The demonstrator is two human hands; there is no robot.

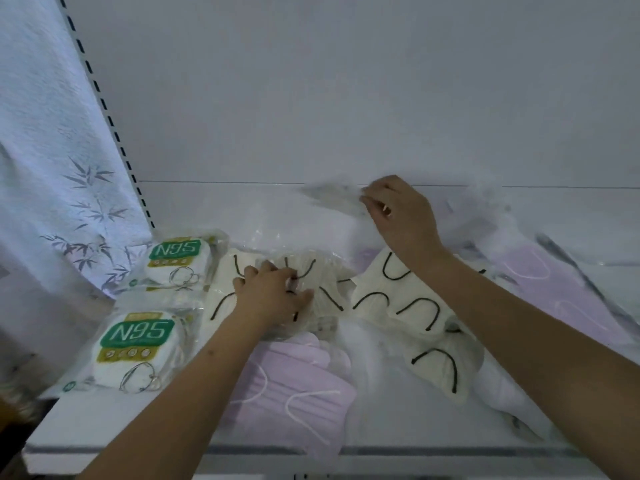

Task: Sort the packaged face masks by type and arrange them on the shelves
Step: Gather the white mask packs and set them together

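Your left hand point(273, 292) sits at centre-left of the frame, fingers curled down onto the crinkled clear-plastic pack of cream masks with black ear loops point(304, 299); the grip looks closed on that pack's wrapper. Your right hand point(398, 216) is further back, upper right of centre, pinching a blurred sheet of thin clear plastic film point(332, 197) near the shelf's rear wall. The cream pack lies directly under your left grip, its long axis running roughly left to right across the white shelf point(104, 427). A second cream pack with black loops point(408, 306) lies just right of it, under your right forearm. Two N95 packs with green labels point(138, 341) sit at lower left, and pale pink pleated masks in clear wrap point(294, 382) at bottom centre. Judging by this, the left hand is nearer for gathering the cream type together.
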